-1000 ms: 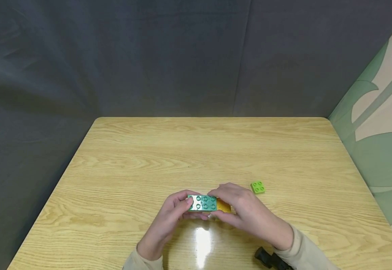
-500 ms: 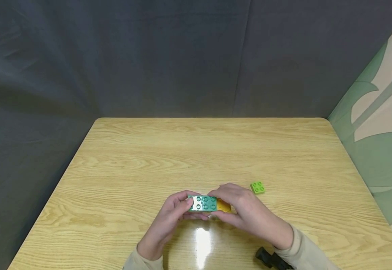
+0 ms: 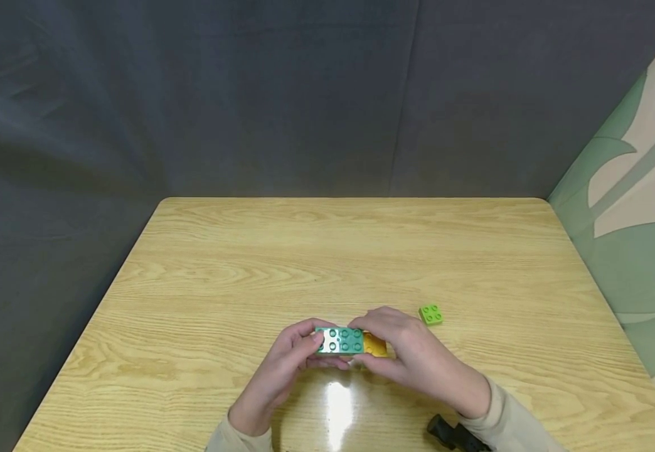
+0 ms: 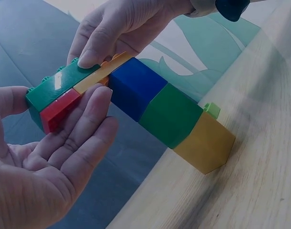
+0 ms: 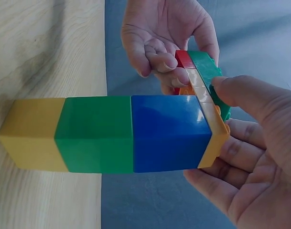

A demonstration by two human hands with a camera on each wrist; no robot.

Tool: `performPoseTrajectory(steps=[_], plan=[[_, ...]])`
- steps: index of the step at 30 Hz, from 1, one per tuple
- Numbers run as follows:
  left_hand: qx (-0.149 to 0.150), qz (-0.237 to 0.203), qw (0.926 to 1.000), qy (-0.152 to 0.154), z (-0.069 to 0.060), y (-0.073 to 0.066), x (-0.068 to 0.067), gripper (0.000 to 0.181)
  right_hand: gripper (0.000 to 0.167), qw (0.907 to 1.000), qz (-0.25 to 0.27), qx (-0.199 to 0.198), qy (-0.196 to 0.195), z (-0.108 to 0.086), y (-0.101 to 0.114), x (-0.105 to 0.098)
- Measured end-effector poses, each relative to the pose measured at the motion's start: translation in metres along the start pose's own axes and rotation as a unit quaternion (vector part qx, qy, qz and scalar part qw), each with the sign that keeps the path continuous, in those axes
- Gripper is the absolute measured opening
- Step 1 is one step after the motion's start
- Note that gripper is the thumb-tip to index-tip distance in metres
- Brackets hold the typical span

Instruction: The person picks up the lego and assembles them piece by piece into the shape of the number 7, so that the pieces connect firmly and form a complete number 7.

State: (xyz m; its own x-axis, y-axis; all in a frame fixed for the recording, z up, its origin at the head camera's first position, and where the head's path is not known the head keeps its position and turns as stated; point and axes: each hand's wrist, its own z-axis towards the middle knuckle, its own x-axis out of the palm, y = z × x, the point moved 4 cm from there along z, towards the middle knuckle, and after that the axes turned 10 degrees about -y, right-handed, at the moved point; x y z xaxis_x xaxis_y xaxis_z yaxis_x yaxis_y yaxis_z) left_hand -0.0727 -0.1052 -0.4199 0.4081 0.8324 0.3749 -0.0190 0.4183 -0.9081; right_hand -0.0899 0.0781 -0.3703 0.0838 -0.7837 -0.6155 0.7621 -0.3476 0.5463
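A stack of toy building bricks stands upright on the table: yellow (image 4: 205, 143), green (image 4: 171, 116) and blue (image 4: 138, 88). A thin orange brick (image 5: 197, 86) tops it and juts out to the left. Over that overhang sits a long green brick (image 3: 340, 340), studs up, with a red brick (image 4: 60, 110) under its left end. My left hand (image 3: 290, 351) holds this end, thumb on top and fingers beneath the red brick. My right hand (image 3: 398, 345) pinches the green brick's right end between thumb and fingers. Part of the orange brick is hidden behind the right fingers.
A small lime-green brick (image 3: 431, 314) lies on the wooden table (image 3: 282, 251), just beyond my right hand. Near the front edge, by the right sleeve, is a black object (image 3: 454, 433). Dark cloth (image 3: 305, 94) hangs behind the table.
Both hands keep their grip and hardly move. The green brick shifts very slightly to the right in the head view.
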Motion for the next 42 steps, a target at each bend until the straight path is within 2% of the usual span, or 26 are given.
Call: performPoseTrajectory(steps=[19,29,36,42], plan=[[-0.008,0.000,1.0000,0.006,0.000,-0.001,0.001,0.035,0.040,0.9988,0.031,0.036,0.006,-0.005,-0.005,-0.004],[-0.007,0.006,1.0000,-0.001,0.000,-0.001,-0.001,0.035,0.038,0.9982,0.018,0.057,-0.003,-0.011,-0.007,-0.014],[-0.040,0.030,0.9983,-0.028,-0.001,0.000,-0.002,0.036,0.033,0.9977,0.010,0.059,-0.031,-0.015,-0.013,-0.025],[-0.046,0.031,0.9979,-0.032,-0.001,0.000,-0.002,0.037,0.031,0.9971,-0.013,0.064,-0.038,-0.020,-0.021,-0.034]])
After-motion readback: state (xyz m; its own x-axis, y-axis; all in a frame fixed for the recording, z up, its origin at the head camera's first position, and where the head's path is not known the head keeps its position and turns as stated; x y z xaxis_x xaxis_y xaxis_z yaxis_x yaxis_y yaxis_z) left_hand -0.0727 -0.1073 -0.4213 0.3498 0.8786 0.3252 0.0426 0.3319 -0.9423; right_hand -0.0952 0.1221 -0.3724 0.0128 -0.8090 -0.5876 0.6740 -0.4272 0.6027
